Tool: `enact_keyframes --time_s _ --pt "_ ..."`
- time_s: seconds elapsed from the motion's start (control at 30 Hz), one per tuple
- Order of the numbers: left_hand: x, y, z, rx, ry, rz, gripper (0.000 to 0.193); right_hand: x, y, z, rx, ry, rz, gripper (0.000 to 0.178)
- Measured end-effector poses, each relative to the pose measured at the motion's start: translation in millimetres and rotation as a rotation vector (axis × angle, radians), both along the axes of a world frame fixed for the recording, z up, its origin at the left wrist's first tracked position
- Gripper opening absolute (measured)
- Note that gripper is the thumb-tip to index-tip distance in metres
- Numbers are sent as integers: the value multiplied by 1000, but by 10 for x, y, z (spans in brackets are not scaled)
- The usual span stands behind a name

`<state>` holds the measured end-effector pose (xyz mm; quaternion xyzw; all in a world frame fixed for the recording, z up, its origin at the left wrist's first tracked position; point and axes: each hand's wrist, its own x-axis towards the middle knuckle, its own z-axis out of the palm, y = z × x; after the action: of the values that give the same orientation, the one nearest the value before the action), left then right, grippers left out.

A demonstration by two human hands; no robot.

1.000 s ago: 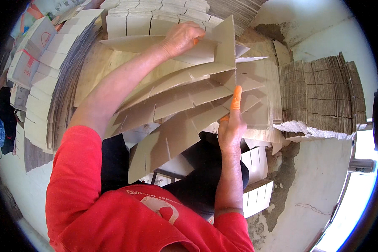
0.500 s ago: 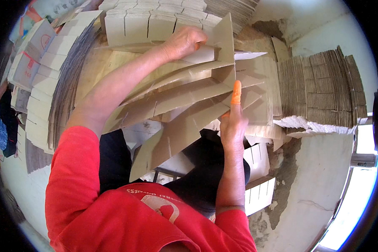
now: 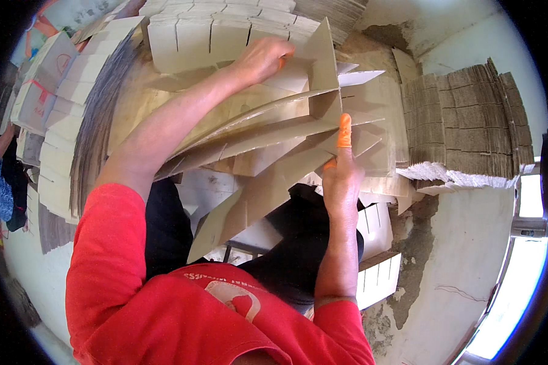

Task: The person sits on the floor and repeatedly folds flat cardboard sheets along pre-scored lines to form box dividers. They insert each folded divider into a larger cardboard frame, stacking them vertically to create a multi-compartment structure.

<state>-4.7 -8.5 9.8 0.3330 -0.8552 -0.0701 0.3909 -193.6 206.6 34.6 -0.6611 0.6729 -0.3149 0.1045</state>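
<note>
Stacks of flattened corrugated cardboard are filling the space around the person: a tall ribbed pile (image 3: pixel 469 121) is standing to the right, a long fanned row of slotted sheets (image 3: pixel 61 140) is curving down the left side, and another row of notched sheets (image 3: pixel 225 30) is running across the top.

In the middle, a fan of slotted cardboard dividers (image 3: pixel 256 146) is lying across the person's lap, its long strips running diagonally from lower left to upper right, the strips splaying apart toward the lower left and coming together near the upper right. One upright divider piece (image 3: pixel 323 67) is standing crosswise at that upper end, slotted into the long strips.

The left hand (image 3: pixel 262 58) is reaching far forward over the fan, its arm lying along the strips' long axis, with the fingers curled over the top edge just beside the upright piece; it is gripping the cardboard there. The right hand (image 3: pixel 342 176) is sitting nearer the body, at the right edge of the fan, just below that same junction. Its index finger, wearing an orange rubber fingertip cover (image 3: pixel 344 131), is pointing straight up against the strips' ends, while the other fingers are folded; whether they are pinching a sheet I cannot tell.
</note>
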Motion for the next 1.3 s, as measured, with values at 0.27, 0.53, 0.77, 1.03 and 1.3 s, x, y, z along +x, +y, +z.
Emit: enact_keyframes --time_s 0.27,0.53,0.77,1.03,1.3 --pt "54 6 -187 209 -312 -36 20 -1 -15 115 89 182 126 84" --pt "245 1411 1123 518 -250 -163 49 -92 -5 112 87 137 59 82" --pt "682 2799 550 710 -800 -227 77 -12 -95 88 23 162 69 79" --pt "1376 1756 572 329 -615 74 67 169 -154 -22 -11 167 142 77" --pt "856 1239 951 404 -411 48 59 251 -98 -19 14 168 48 81"
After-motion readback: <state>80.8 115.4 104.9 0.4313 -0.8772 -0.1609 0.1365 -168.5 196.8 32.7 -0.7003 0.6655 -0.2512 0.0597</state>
